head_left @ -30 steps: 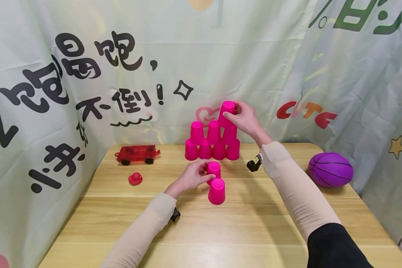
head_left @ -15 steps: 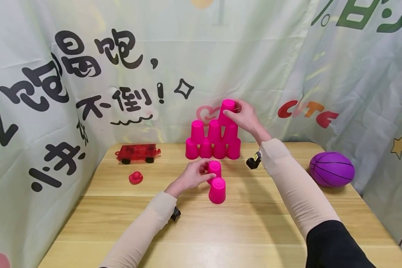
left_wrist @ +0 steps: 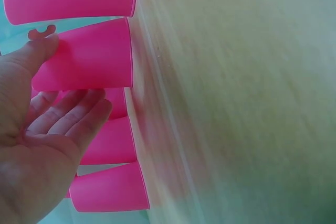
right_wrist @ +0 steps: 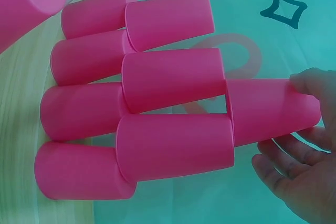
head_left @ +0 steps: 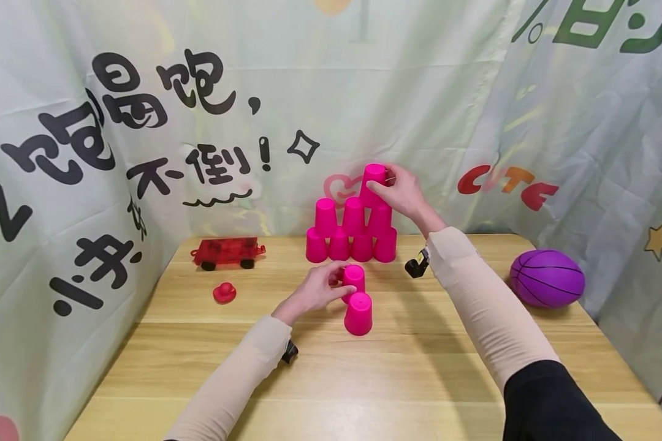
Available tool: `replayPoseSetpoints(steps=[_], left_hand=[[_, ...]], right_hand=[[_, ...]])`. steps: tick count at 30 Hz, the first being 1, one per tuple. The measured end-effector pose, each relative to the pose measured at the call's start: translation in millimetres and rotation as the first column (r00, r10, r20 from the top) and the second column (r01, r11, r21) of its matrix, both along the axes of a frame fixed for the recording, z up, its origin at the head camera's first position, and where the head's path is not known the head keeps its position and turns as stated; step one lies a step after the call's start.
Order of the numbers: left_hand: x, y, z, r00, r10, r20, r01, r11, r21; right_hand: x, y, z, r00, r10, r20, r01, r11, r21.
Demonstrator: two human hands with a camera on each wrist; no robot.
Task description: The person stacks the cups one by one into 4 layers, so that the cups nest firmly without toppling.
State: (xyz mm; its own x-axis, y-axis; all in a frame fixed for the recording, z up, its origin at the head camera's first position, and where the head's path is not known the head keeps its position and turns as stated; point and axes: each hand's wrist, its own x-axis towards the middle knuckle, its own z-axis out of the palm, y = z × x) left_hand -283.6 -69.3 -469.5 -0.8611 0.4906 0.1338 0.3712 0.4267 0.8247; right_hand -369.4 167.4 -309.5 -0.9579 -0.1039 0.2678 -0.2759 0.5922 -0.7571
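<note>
A pyramid of upside-down pink cups stands at the back of the wooden table, with a bottom row of several cups and three on it. My right hand grips one more pink cup on the pyramid's third level, slightly tilted; in the right wrist view my thumb lies on that cup. My left hand holds another pink cup standing on the table in front of the pyramid, thumb on its side. A loose pink cup stands just in front of it.
A red toy car and a small red duck-like piece sit at the back left. A purple ball lies at the right edge. Printed cloth walls close in the table on three sides.
</note>
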Motion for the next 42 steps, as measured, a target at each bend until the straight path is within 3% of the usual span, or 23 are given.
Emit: replayPoseSetpoints(steps=[14,19,27,33,42], left_hand=[[-1.8,3,1.0,1.000,-0.012,0.012,0.012,1.000,-0.001],[-0.6,4,1.7,1.000,-0.016,0.015,0.016,1.000,0.006],[-2.7,1,5.4,1.000,0.008,0.006,-0.009,0.998,0.065],[-7.5,-9,22.3,0.995,0.092,-0.038,-0.089,0.993,0.082],[-13.4,-17,57.0,0.979,0.150,-0.136,-0.140,0.987,0.079]], right_hand=[[1.0,10,-2.8,1.000,0.006,0.019,-0.006,1.000,-0.017],[13.6,19,-3.9,0.999,-0.030,0.019,0.031,0.999,-0.039],[43.7,30,-12.3,0.995,-0.036,-0.099,0.034,0.999,-0.018],[72.5,32,-33.9,0.994,0.016,-0.105,-0.015,1.000,0.009],[102.8,37,-65.6,0.990,0.122,-0.068,-0.120,0.992,0.040]])
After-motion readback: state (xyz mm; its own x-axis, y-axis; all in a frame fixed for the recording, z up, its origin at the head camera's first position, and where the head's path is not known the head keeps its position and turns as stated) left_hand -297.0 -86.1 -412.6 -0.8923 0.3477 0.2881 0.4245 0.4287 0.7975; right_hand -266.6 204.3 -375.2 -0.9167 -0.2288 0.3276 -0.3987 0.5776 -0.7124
